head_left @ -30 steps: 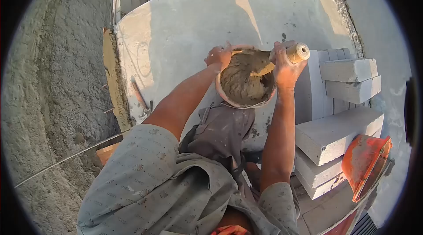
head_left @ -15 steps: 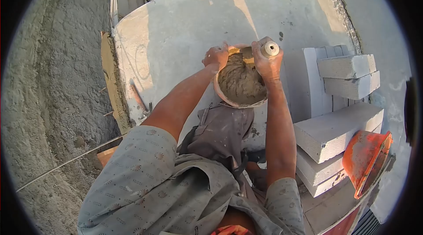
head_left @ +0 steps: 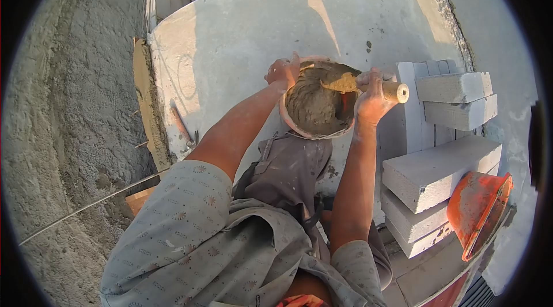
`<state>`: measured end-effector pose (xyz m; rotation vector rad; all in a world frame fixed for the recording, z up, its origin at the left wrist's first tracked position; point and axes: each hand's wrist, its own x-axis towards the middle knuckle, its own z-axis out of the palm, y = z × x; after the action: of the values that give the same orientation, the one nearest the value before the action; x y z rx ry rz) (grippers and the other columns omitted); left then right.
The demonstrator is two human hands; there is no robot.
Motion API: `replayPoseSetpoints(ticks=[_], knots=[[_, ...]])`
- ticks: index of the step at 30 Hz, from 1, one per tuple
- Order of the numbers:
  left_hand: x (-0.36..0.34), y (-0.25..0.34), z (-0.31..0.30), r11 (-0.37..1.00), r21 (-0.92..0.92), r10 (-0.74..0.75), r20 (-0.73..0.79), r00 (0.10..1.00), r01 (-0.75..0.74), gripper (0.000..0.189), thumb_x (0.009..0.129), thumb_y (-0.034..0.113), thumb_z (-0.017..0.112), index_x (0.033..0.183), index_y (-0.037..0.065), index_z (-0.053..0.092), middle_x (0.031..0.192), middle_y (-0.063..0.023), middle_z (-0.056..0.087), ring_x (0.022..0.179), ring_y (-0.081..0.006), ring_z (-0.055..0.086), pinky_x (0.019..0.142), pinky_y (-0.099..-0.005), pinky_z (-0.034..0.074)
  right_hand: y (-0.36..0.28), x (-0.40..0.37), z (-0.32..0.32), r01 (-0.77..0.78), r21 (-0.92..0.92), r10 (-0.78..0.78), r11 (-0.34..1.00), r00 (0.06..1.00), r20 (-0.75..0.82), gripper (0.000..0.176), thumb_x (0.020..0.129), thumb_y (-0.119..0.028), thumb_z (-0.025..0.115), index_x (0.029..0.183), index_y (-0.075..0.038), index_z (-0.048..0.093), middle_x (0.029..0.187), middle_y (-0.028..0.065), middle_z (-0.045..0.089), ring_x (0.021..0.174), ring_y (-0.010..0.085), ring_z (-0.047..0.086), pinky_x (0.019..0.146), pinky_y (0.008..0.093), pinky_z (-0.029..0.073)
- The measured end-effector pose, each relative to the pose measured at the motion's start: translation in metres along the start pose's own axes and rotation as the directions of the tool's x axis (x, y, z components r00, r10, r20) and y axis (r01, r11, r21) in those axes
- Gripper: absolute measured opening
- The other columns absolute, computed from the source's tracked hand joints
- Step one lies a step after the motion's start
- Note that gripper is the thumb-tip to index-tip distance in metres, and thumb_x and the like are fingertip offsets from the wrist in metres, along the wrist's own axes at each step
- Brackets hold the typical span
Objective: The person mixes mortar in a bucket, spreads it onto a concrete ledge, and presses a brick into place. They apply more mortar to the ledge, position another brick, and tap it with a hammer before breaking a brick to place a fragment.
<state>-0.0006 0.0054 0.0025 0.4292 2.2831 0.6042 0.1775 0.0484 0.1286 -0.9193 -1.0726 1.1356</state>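
Observation:
A round bucket [head_left: 286,118] of wet grey mortar [head_left: 311,102] stands on the pale slab in front of my knee. My left hand [head_left: 283,71] is closed on its rim at the upper left. In my right hand [head_left: 372,99], fingers wrap round the thick wooden handle of a trowel [head_left: 340,82]. The handle's end points right, and the mortar-smeared blade reaches over the right part of the bucket. A hollow at the mortar's right side shows some of the bucket's reddish inner wall.
White blocks [head_left: 442,171] are stacked to the right, with two smaller ones [head_left: 455,87] behind them. An orange tub [head_left: 477,209] leans against the stack. A hammer-like tool [head_left: 182,125] lies on the slab [head_left: 253,25] at left, near its edge and a rough grey surface [head_left: 75,105].
My right hand has moved right and slightly down, turning the trowel so its handle points right. The blade has come up into view and a hollow has opened in the mortar. My left hand stays put.

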Motion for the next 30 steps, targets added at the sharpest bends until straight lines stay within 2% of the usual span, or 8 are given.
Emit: replayPoseSetpoints(ticks=[2, 6, 12, 15, 19, 23, 25, 30], knots=[[0.0, 0.001, 0.001, 1.0, -0.001, 0.006, -0.019, 1.0, -0.006, 0.06, 0.096, 0.059, 0.043, 0.104, 0.01, 0.077, 0.111, -0.0164, 0.072, 0.114, -0.0398, 0.062, 0.107, -0.0577, 0.034, 0.074, -0.037, -0.037, -0.063, -0.157, 0.074, 0.986, 0.995, 0.064, 0.015, 0.083, 0.001, 0.064, 0.072, -0.003, 0.055, 0.057, 0.005, 0.056, 0.053, 0.0131, 0.055, 0.051, 0.0274, 0.043], [0.001, -0.008, 0.007, 1.0, 0.017, 0.003, 0.003, 1.0, -0.003, 0.061, 0.096, 0.06, 0.043, 0.107, 0.01, 0.076, 0.113, -0.0169, 0.072, 0.113, -0.0393, 0.062, 0.105, -0.0573, 0.036, 0.027, -0.016, -0.028, -0.312, -0.223, 0.376, 0.924, 0.853, 0.362, 0.017, 0.084, 0.0, 0.065, 0.071, -0.003, 0.055, 0.056, 0.0043, 0.056, 0.053, 0.012, 0.054, 0.051, 0.0267, 0.042], [0.0, -0.003, 0.001, 1.0, 0.017, 0.017, -0.003, 1.0, -0.017, 0.062, 0.095, 0.061, 0.044, 0.108, 0.009, 0.076, 0.115, -0.0173, 0.071, 0.112, -0.0401, 0.063, 0.105, -0.0577, 0.037, -0.02, 0.015, 0.004, -0.045, 0.034, 0.04, 0.998, 0.989, 0.141, 0.013, 0.085, 0.001, 0.061, 0.074, -0.003, 0.055, 0.06, 0.0055, 0.059, 0.053, 0.013, 0.054, 0.054, 0.0285, 0.045], [-0.001, -0.001, 0.0, 1.0, 0.017, 0.012, -0.019, 1.0, -0.012, 0.063, 0.095, 0.061, 0.043, 0.107, 0.009, 0.075, 0.116, -0.0179, 0.071, 0.113, -0.0403, 0.063, 0.105, -0.0566, 0.037, 0.08, -0.035, -0.023, -0.232, 0.022, 0.227, 0.972, 0.964, 0.136, 0.013, 0.082, 0.003, 0.057, 0.073, -0.003, 0.053, 0.062, 0.0084, 0.055, 0.054, 0.0182, 0.054, 0.057, 0.0313, 0.048], [0.011, -0.008, 0.007, 1.0, 0.021, 0.016, 0.008, 1.0, -0.016, 0.064, 0.096, 0.061, 0.042, 0.11, 0.008, 0.075, 0.119, -0.0187, 0.07, 0.117, -0.0407, 0.061, 0.106, -0.0561, 0.036, 0.022, -0.016, -0.023, -0.395, -0.152, 0.423, 0.906, 0.824, 0.377, 0.014, 0.081, 0.002, 0.058, 0.07, -0.004, 0.051, 0.061, 0.0073, 0.054, 0.054, 0.0172, 0.053, 0.052, 0.0316, 0.044], [0.017, -0.012, 0.014, 0.999, 0.029, 0.036, 0.006, 0.999, -0.037, 0.065, 0.096, 0.061, 0.041, 0.112, 0.008, 0.074, 0.121, -0.019, 0.069, 0.119, -0.0416, 0.06, 0.107, -0.0569, 0.035, -0.051, 0.021, 0.0, -0.132, 0.066, 0.114, 0.989, 0.967, 0.228, 0.016, 0.087, 0.001, 0.061, 0.074, -0.003, 0.053, 0.06, 0.0064, 0.053, 0.051, 0.0168, 0.05, 0.053, 0.0319, 0.043], [0.014, -0.014, 0.013, 0.999, 0.04, 0.02, 0.0, 1.0, -0.02, 0.065, 0.097, 0.062, 0.039, 0.113, 0.008, 0.074, 0.121, -0.0189, 0.069, 0.118, -0.0419, 0.06, 0.107, -0.0565, 0.036, -0.007, 0.014, -0.001, -0.003, 0.08, -0.006, 0.997, 0.994, 0.109, 0.016, 0.088, 0.003, 0.063, 0.075, -0.003, 0.055, 0.059, 0.0044, 0.057, 0.051, 0.0124, 0.053, 0.053, 0.0282, 0.044], [0.016, 0.002, 0.002, 0.998, 0.03, 0.05, -0.02, 0.999, -0.049, 0.066, 0.097, 0.062, 0.038, 0.111, 0.009, 0.074, 0.12, -0.0187, 0.069, 0.117, -0.0414, 0.06, 0.107, -0.0555, 0.036, 0.058, -0.025, -0.018, -0.29, -0.174, 0.335, 0.941, 0.875, 0.35, 0.015, 0.08, 0.0, 0.064, 0.071, -0.006, 0.055, 0.059, 0.0001, 0.056, 0.052, 0.0091, 0.053, 0.051, 0.0271, 0.043]])
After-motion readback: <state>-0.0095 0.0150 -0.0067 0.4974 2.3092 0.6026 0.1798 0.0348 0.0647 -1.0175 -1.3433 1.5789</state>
